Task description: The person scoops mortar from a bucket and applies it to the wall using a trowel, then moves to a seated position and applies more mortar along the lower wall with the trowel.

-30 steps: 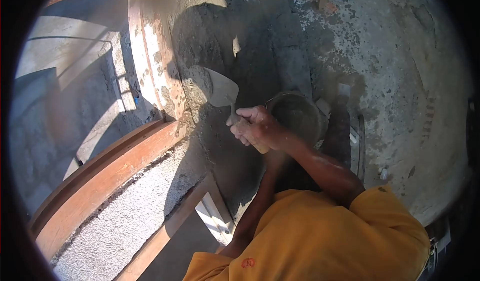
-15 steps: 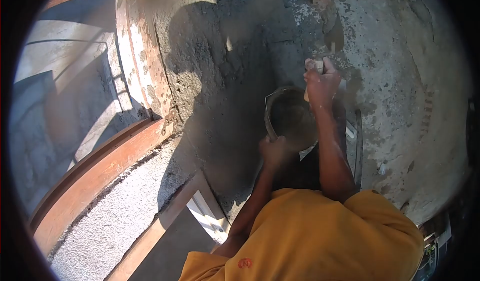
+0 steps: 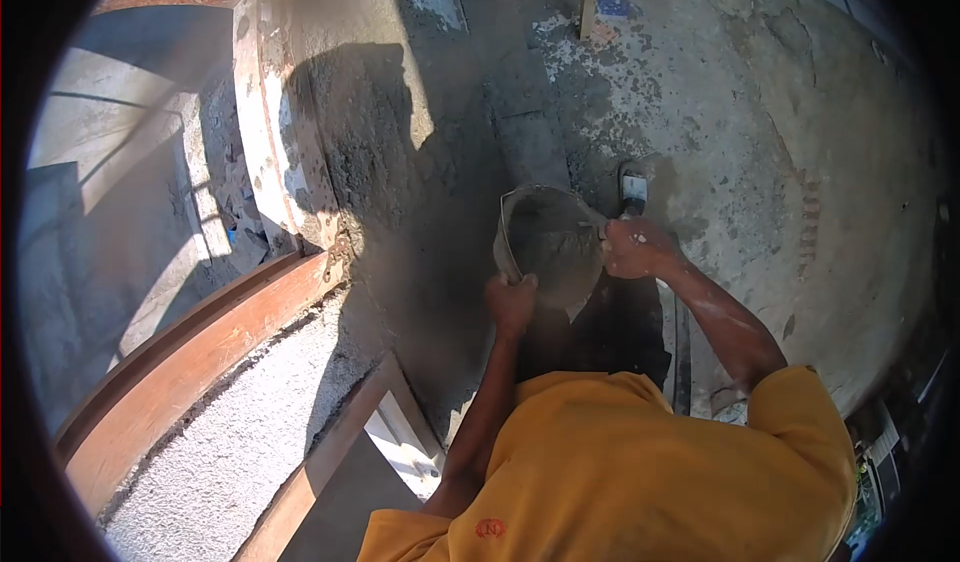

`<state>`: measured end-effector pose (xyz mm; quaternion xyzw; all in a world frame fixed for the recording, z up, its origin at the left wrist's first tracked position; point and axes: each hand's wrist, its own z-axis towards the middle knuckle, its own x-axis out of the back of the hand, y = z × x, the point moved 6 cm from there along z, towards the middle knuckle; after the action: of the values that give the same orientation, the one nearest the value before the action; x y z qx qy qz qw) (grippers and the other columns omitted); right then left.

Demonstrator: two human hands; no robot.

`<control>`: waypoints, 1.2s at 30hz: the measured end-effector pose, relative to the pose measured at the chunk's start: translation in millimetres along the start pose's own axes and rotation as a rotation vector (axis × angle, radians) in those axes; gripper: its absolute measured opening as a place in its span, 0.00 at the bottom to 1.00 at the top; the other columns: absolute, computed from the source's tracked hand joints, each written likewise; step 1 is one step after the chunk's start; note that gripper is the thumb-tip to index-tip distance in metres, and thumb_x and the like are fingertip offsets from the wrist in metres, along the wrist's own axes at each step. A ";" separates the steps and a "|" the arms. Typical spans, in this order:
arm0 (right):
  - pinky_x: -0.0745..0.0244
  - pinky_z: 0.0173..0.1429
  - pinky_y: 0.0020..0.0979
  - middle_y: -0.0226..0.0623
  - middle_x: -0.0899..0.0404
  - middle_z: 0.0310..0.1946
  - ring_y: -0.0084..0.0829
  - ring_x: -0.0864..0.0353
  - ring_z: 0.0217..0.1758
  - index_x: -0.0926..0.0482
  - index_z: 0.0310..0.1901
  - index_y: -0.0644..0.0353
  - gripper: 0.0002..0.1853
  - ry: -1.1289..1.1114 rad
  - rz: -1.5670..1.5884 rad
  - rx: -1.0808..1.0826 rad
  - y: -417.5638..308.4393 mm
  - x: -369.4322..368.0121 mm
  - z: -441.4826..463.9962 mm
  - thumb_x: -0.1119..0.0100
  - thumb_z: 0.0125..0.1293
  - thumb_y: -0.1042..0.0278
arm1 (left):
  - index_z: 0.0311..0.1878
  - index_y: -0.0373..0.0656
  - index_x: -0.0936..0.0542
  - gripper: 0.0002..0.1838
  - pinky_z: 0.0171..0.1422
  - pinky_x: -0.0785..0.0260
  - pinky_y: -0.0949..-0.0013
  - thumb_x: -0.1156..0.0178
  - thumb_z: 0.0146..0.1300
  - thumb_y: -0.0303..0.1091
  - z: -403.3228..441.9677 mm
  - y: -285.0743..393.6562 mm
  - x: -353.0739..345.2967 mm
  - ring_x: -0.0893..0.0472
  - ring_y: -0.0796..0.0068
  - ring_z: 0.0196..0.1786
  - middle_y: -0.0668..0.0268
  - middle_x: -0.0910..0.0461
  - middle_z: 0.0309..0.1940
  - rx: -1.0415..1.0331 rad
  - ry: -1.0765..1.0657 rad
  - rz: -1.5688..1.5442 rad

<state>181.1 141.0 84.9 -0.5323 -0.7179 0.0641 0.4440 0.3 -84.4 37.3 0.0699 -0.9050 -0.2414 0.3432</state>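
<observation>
A bucket (image 3: 508, 252) with grey, wet-looking mortar (image 3: 555, 252) inside is in front of my body. My left hand (image 3: 512, 304) is closed on the bucket's near left rim, by its wire handle. At the opposite rim, my right hand (image 3: 636, 248) is closed around the handle of a trowel (image 3: 603, 231). Its blade seems to lie inside the bucket over the mortar, though its outline is hard to make out. Dark trousers (image 3: 620, 332) show beneath the bucket.
A rough plastered surface (image 3: 370, 162) and a wooden frame (image 3: 210, 327) are on the left. Rough concrete (image 3: 740, 162) spreads to the right. A wooden strip (image 3: 590, 2) stands at the top. Just beyond my right hand is a small white-and-black object (image 3: 633, 187).
My right hand has come back from beyond the bucket to its right rim, bringing the trowel. My left hand stays on the rim. The view has shifted slightly.
</observation>
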 end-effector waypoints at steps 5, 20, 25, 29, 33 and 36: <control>0.17 0.63 0.49 0.48 0.09 0.48 0.49 0.09 0.56 0.08 0.45 0.59 0.11 0.205 -0.225 0.189 -7.0 -25.9 15.6 0.35 0.65 0.69 | 0.45 0.26 0.13 0.21 0.53 0.20 0.50 0.28 0.57 0.38 -19.8 121.4 7.5 0.09 0.41 0.45 0.36 0.12 0.37 -0.310 -0.053 0.169; 0.19 0.65 0.49 0.53 0.10 0.49 0.51 0.11 0.61 0.11 0.49 0.66 0.14 0.033 -0.156 -0.036 84.4 132.1 -25.5 0.36 0.68 0.66 | 0.63 0.20 0.17 0.34 0.74 0.24 0.59 0.28 0.56 0.35 -50.8 337.1 -32.2 0.13 0.42 0.65 0.31 0.15 0.59 -0.558 -0.077 0.231; 0.14 0.53 0.48 0.54 0.11 0.42 0.55 0.10 0.48 0.15 0.46 0.70 0.17 0.391 0.067 0.010 146.7 188.1 -45.0 0.34 0.67 0.61 | 0.55 0.20 0.14 0.26 0.61 0.20 0.65 0.29 0.56 0.31 -57.7 390.4 -61.3 0.09 0.60 0.49 0.41 0.10 0.47 -0.648 -0.042 0.186; 0.15 0.44 0.45 0.47 0.15 0.34 0.46 0.12 0.37 0.18 0.42 0.70 0.17 0.101 0.503 -0.114 190.2 194.2 -49.2 0.36 0.70 0.60 | 0.46 0.25 0.13 0.14 0.44 0.26 0.72 0.33 0.59 0.24 -72.6 419.8 -79.2 0.21 0.82 0.36 0.62 0.12 0.35 -0.661 -0.134 -0.001; 0.19 0.32 0.37 0.38 0.19 0.29 0.30 0.18 0.26 0.19 0.41 0.68 0.18 -0.034 0.916 -0.248 162.1 181.0 -70.3 0.38 0.76 0.56 | 0.49 0.28 0.11 0.14 0.46 0.24 0.72 0.34 0.61 0.22 -69.5 411.0 -95.6 0.20 0.83 0.37 0.69 0.12 0.36 -0.570 -0.210 -0.232; 0.20 0.31 0.37 0.38 0.18 0.27 0.30 0.18 0.25 0.19 0.41 0.68 0.19 0.015 0.938 -0.220 139.8 176.1 -71.7 0.39 0.77 0.55 | 0.48 0.31 0.11 0.12 0.46 0.25 0.72 0.35 0.63 0.21 -49.1 386.1 -96.6 0.20 0.84 0.39 0.71 0.12 0.38 -0.485 -0.199 -0.330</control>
<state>323.8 317.8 149.0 -0.8429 -0.3998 0.1775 0.3134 120.5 262.1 199.6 0.1079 -0.8268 -0.5083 0.2156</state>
